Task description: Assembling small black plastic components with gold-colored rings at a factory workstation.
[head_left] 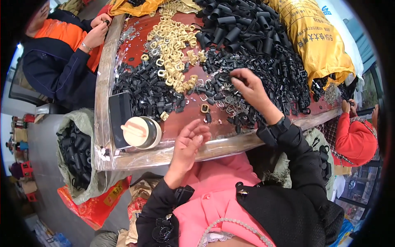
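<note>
My left hand (190,142) is raised palm up by the table's near edge, its fingers apart and half bent, with nothing visible in it. Over the heap of small black plastic parts (284,78), my right hand (252,88) has its thumb and forefinger close together. Something dark shows at those fingertips, too small to name against the black heap. Between the hands lie a single cream ring-shaped piece (204,108) beside a small black part, and a scatter of silvery metal rings (235,108). Cream plastic buckle-like pieces (175,45) run down the table's middle.
A round lidded container (142,132) stands by a dark flat box (120,115). Black tubes (230,29) are heaped at the far side, near a yellow sack (312,37). A sack of black parts (76,152) stands left. Co-workers sit at left (61,61) and right (356,140).
</note>
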Motion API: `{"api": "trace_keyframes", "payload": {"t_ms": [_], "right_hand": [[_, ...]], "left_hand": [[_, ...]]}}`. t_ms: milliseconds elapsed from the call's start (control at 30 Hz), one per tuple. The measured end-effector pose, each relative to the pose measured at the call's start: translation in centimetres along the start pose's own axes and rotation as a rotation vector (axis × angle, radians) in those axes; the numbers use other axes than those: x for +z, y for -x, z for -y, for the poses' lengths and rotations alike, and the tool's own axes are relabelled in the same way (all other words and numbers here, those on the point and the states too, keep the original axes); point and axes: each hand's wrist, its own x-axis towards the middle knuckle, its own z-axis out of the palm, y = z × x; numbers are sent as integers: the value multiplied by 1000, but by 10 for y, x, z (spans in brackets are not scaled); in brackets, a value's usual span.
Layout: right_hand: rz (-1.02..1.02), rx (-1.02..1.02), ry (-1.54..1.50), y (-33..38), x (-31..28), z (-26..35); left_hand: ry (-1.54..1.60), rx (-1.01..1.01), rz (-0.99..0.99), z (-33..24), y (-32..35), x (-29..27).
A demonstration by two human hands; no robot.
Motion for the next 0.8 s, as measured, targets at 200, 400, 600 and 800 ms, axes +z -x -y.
{"api": "trace_keyframes", "payload": {"t_ms": [200, 400, 600, 800], "right_hand": [[406, 344, -631, 57, 28, 61], [527, 455, -963, 70, 38, 65], [327, 88, -87, 24, 43, 27], [272, -115, 457, 3, 67, 6]], "left_hand": [[-627, 296, -108, 6, -2, 21], [-782, 247, -84, 2, 3, 7], [-45, -27, -166, -8, -2, -4], [104, -23, -114, -11, -6, -7]]}}
